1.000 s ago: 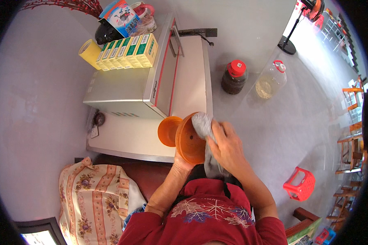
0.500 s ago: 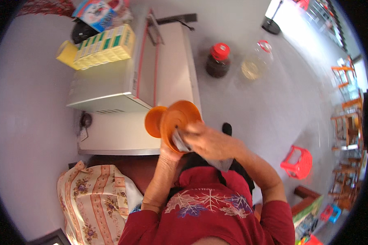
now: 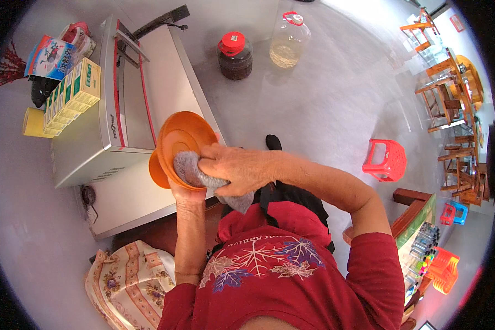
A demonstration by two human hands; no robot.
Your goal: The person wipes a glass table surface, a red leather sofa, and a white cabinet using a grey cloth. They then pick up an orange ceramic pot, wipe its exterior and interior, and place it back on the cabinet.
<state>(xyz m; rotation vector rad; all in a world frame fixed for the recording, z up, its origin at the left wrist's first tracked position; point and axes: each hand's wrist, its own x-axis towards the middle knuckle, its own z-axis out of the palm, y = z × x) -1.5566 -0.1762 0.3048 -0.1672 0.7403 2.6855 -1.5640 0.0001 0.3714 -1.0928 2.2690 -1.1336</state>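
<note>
My left hand (image 3: pixel 188 193) grips an orange footed dish (image 3: pixel 188 125) from below, its fingers mostly hidden behind it. The dish is tilted so that its round, ridged inside faces up toward me, and a second round orange part (image 3: pixel 158 169) shows behind it at the lower left. My right hand (image 3: pixel 237 169) is closed on a grey cloth (image 3: pixel 186 164). It presses one end of the cloth against the inside of the dish, while the other end hangs below my fingers. Both hands are in front of my body, beside the white counter.
On the white counter (image 3: pixel 173 82) stands a silver appliance (image 3: pixel 85 151), topped with yellow boxes (image 3: pixel 74 96). A red-lidded dark jar (image 3: pixel 235 63) and a clear jug (image 3: pixel 286 49) are on the floor. Right lie a red stool (image 3: pixel 385 160) and wooden chairs (image 3: pixel 443 107); a floral cover (image 3: pixel 129 280) is lower left.
My view has turned, so the counter, jars and dish appear further left. The right hand has moved the cloth within the dish; both hands keep their holds.
</note>
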